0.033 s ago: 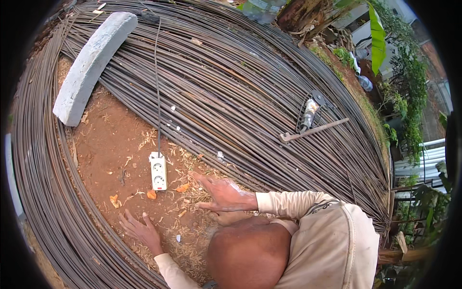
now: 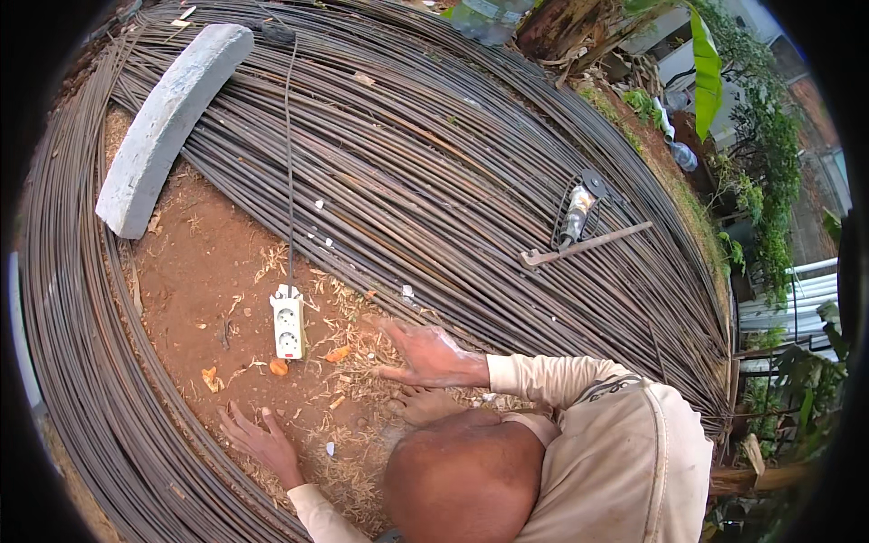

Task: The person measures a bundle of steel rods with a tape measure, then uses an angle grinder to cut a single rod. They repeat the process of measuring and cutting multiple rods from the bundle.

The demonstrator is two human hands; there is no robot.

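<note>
My right hand (image 2: 434, 353) is open above the straw-strewn red soil, with its fingers apart and pointing left; a whitish smear marks its back. My left hand (image 2: 262, 443) is spread low over the soil beside the left bundle of rods, holding nothing. Between and beyond the hands lies a white two-socket extension block (image 2: 288, 328), its dark cord (image 2: 291, 163) running away across the rods. Just below my right hand is my bare foot (image 2: 424, 406), partly hidden by my bent knee (image 2: 463, 484). Small orange scraps (image 2: 279, 367) lie near the block.
Long dark steel rods (image 2: 389, 190) cover much of the ground. A curved pale concrete block (image 2: 172, 127) rests across them at the far left. On the right lie what looks like an angle grinder (image 2: 576, 213) and a rusty bar with a hooked end (image 2: 588, 244). Plants (image 2: 769, 181) border the right.
The view has shifted slightly, so the ground things sit a little farther left. My right hand is slightly farther from the extension block, and more of my foot shows.
</note>
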